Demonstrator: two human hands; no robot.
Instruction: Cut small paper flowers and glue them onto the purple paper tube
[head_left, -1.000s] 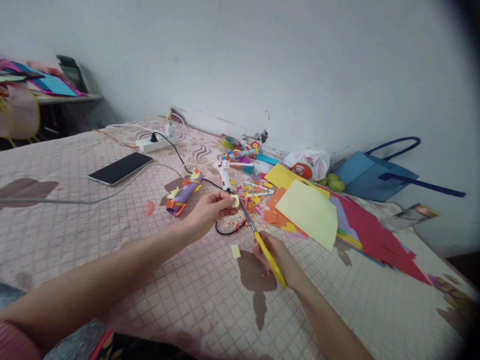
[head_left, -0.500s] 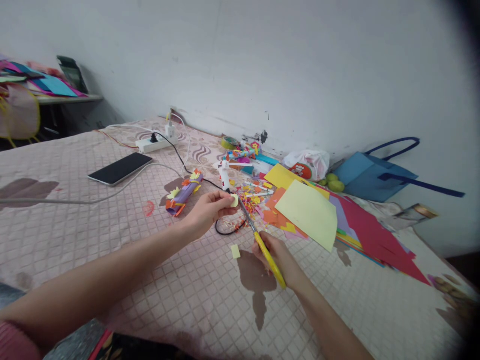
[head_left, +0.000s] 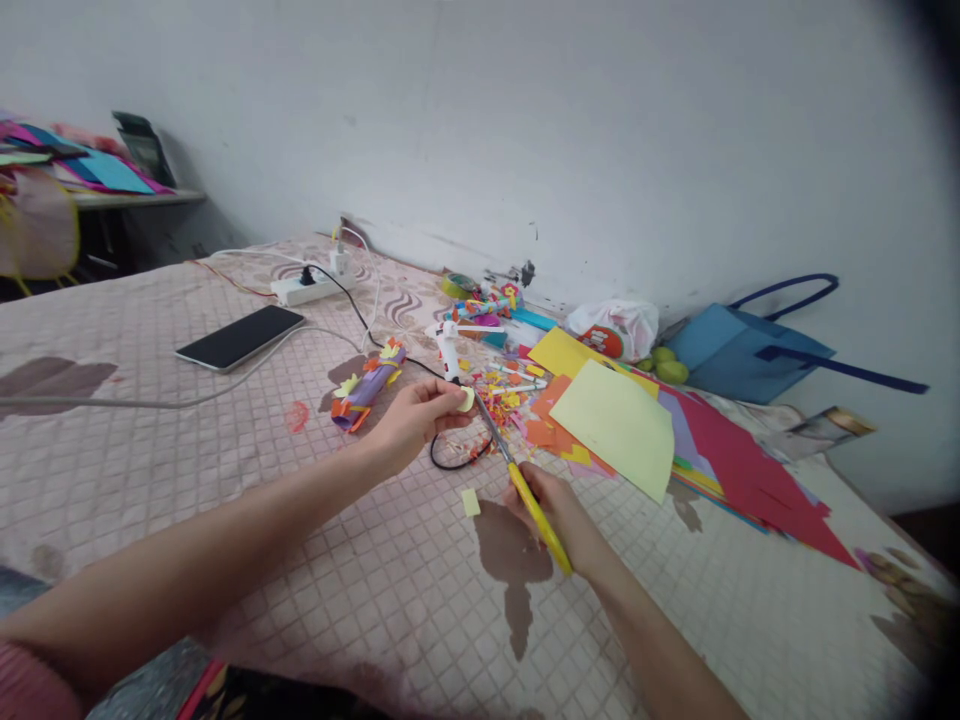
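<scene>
Between the thumb and fingers of my left hand [head_left: 424,420] is a small pale-yellow paper piece [head_left: 467,400]. My right hand [head_left: 553,510] is closed around the yellow handles of a pair of scissors [head_left: 534,508], whose metal blades reach up to the edge of that piece. Another small pale-yellow paper piece [head_left: 470,502] lies on the tablecloth below the hands. Just beyond my left hand stands a white glue gun [head_left: 448,352] with a black cord. To the left of it rests a purple paper roll [head_left: 367,388] decorated with orange and yellow paper shapes.
Paper scraps [head_left: 506,392] lie behind the scissors. Coloured sheets, a pale-yellow sheet [head_left: 619,425] on top, spread to the right near a blue bag [head_left: 750,350]. On the left are a dark-screened tablet or phone [head_left: 240,338], a white power strip [head_left: 311,287] and cables.
The small paper piece in my left hand has turned slightly and shifted a little left against the scissor blades. Everything else looks the same.
</scene>
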